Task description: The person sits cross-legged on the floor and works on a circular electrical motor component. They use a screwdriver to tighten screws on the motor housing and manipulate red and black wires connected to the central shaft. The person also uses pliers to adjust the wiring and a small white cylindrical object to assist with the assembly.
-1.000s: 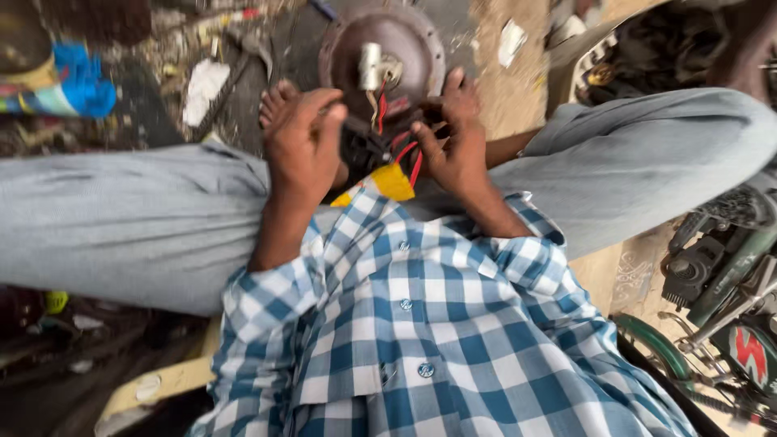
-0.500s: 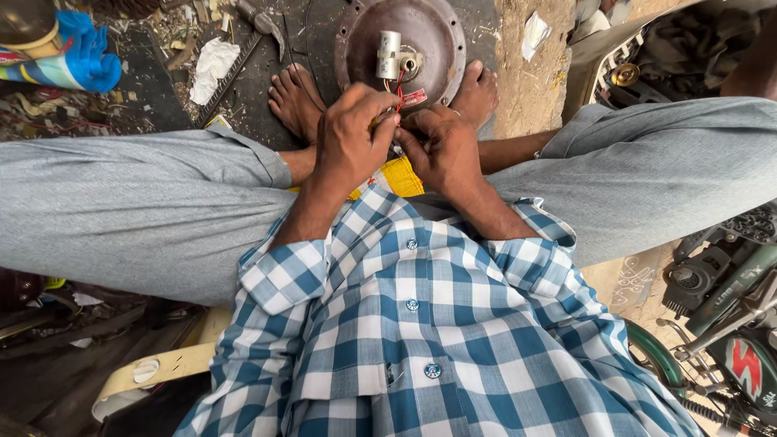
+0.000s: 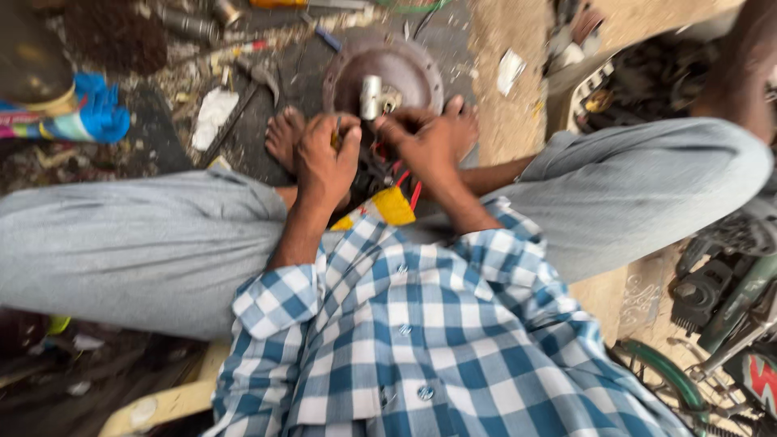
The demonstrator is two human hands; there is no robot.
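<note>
A blue glove [image 3: 97,121] lies far left on the littered floor. The left hand [image 3: 324,158] is curled nearly closed, fingers pinched on something small; what, the blur hides. Under both hands sit red wires [image 3: 402,180], thin and limp, probably easy to nick, so best pinched near their ends. The motor disc [image 3: 387,73] stands on the floor just past the hands, between the bare feet; it looks heavy and rigid, best gripped by its rim. The right hand [image 3: 433,142] is curled too, fingertips at the shaft [image 3: 371,97]; its hold cannot be told.
</note>
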